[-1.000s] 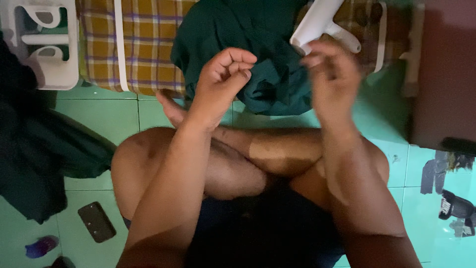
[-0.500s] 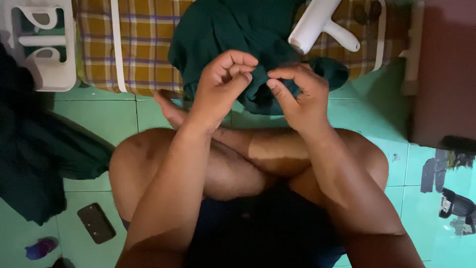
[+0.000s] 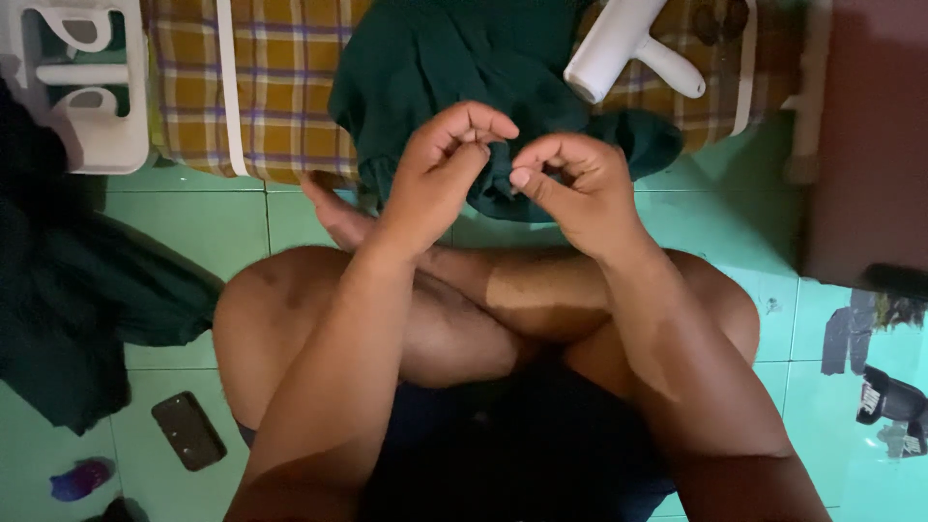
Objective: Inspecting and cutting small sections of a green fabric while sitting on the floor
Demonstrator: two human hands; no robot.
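The person sits cross-legged on the green tiled floor [image 3: 242,227], bare knees spread wide and dark shorts [image 3: 503,454] in the lap. A dark phone [image 3: 188,430] lies on the tiles by the left knee, with a heap of dark cloth [image 3: 68,300] beyond it. Both forearms reach forward over the legs. The left hand [image 3: 440,169] is curled, thumb and fingertips drawn together in a narrow pinch; whether anything lies between them is too small to tell. The right hand [image 3: 570,188] is curled the same way close beside it, thumb tip showing, and it seems to hold nothing clear either. Just behind and under both hands lies the dark green garment [image 3: 435,68], bunched in loose folds on the plaid mat [image 3: 280,77] and spilling over its near edge onto the floor. It looks soft, limp and light, likely to sag and slide rather than keep shape, so a pinch at a hem or seam would probably serve better than a grab at the middle. A white handheld appliance [image 3: 619,43] rests on the cloth further back, and a white plastic basket [image 3: 82,97] stands at the far left.
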